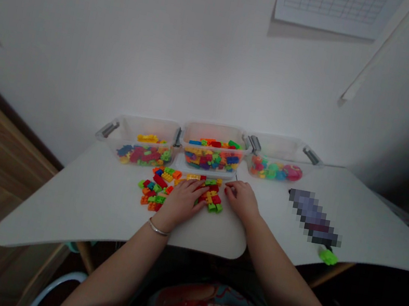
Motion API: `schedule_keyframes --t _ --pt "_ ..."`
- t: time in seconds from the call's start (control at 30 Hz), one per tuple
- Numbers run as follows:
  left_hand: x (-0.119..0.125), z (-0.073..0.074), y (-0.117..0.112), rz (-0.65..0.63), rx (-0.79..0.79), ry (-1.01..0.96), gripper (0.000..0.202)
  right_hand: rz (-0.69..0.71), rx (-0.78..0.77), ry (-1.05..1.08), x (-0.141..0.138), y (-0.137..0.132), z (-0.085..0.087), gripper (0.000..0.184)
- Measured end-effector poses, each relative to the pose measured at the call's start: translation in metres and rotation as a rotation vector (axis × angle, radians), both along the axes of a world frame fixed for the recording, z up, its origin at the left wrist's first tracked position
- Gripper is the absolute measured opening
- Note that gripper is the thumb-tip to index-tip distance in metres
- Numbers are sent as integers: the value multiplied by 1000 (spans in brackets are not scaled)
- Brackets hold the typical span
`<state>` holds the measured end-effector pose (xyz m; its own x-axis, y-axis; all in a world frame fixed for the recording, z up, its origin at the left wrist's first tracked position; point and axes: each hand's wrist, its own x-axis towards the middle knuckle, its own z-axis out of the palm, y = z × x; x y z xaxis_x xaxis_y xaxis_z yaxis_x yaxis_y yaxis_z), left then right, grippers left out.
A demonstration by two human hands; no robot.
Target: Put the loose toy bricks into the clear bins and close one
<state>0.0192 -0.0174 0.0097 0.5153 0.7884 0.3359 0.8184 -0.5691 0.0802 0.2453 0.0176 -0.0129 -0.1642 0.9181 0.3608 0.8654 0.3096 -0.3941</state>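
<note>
Loose coloured building bricks point(158, 190) lie scattered on the white table point(99, 208) in front of three clear plastic bins. My left hand point(182, 199), with a thin bracelet at the wrist, rests palm down on the bricks with its fingers stretched toward a small cluster of red, yellow and green bricks point(212, 199). On the other side of that cluster lies my right hand point(241, 197), fingers curled loosely and touching the table beside it. I cannot make out whether either hand grips a brick.
Left bin point(138, 147), middle bin point(213, 150) and right bin point(277, 163) stand in a row against the wall, each with bricks inside. A pixelated object point(314, 217) and a green piece point(328, 256) lie at the right. The table's front edge curves near my body.
</note>
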Motion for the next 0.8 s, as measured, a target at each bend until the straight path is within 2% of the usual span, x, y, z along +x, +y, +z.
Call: schedule_keyframes --t 0.13,0.33,0.5,0.6,0.7,0.8 --pt "0 0 0 2 -9 -1 44 85 2 -8 0 -6 2 29" --pt "-1 -1 0 -3 -6 -15 44 35 0 -59 -1 -12 5 25" --pt "-1 -1 0 -10 4 -19 44 0 94 161 -5 -13 10 22" --pt "-1 -1 1 -12 11 -25 43 -15 190 339 -7 -11 23 23" --pt "-1 0 1 -16 8 -24 43 7 289 493 -9 -6 46 23" --pt "-1 0 0 -18 6 -26 44 -8 386 528 -10 5 71 23"
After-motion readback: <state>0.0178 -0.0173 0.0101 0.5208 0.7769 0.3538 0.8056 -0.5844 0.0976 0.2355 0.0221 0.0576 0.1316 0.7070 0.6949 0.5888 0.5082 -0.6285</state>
